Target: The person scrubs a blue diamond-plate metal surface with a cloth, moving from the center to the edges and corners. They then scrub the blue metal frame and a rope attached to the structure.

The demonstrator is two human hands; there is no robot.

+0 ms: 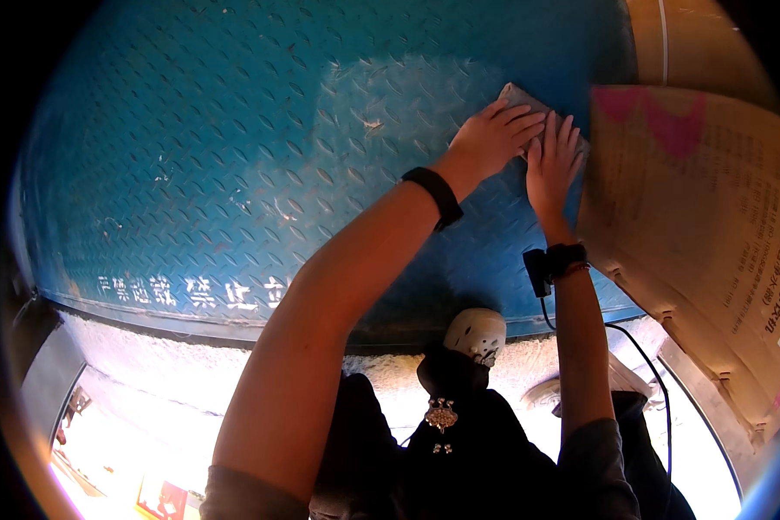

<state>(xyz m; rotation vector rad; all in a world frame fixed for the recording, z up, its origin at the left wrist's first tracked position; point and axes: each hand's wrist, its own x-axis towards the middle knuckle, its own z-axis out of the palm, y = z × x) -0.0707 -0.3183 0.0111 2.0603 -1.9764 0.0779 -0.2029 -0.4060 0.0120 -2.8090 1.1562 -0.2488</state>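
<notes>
A flat, greyish-brown folded piece, which looks like a cloth (517,93), lies on the blue diamond-plate floor (234,130), close to a large cardboard box. My left hand (494,139) rests on it with fingers stretched out to the right. Beside it, my right hand (553,165) lies flat, its fingers pointing away from me and over the same piece. Both palms face down and hide much of it. To the left of the hands, a paler patch (399,104) shows on the blue metal.
The cardboard box (693,199) fills the right side, printed and marked with pink. White painted characters run along the plate's near edge. My shoe (477,336) is at that edge. A black cable (654,368) trails from the device at my right wrist (539,270).
</notes>
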